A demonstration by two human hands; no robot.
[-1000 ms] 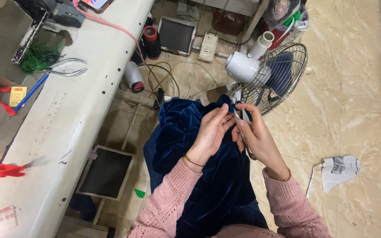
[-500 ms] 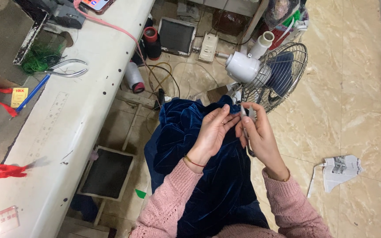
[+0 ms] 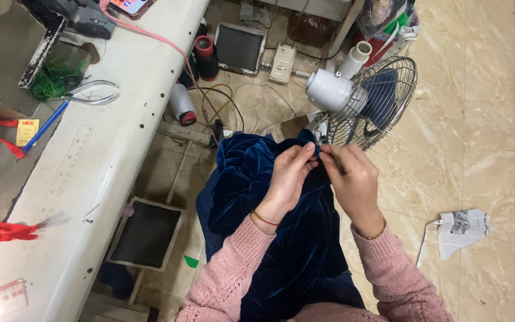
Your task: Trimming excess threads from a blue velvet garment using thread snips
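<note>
Your left hand (image 3: 290, 176) and right hand (image 3: 353, 179) pinch the dark blue velvet fabric's (image 3: 269, 226) twelve-o'clock edge; work there looks unfinished.

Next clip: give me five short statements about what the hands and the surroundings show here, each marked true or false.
1. Both hands pinch the dark blue velvet fabric at its upper edge. True: the left hand and right hand meet there.
2. The fabric lies spread flat on the white table. False: it drapes over the person's lap, beside the table.
3. A floor fan stands just beyond the hands. True.
4. The metal snips are in the right hand. False: they lie on the table.
5. The person wears green sleeves. False: the sleeves are pink knit.
</note>
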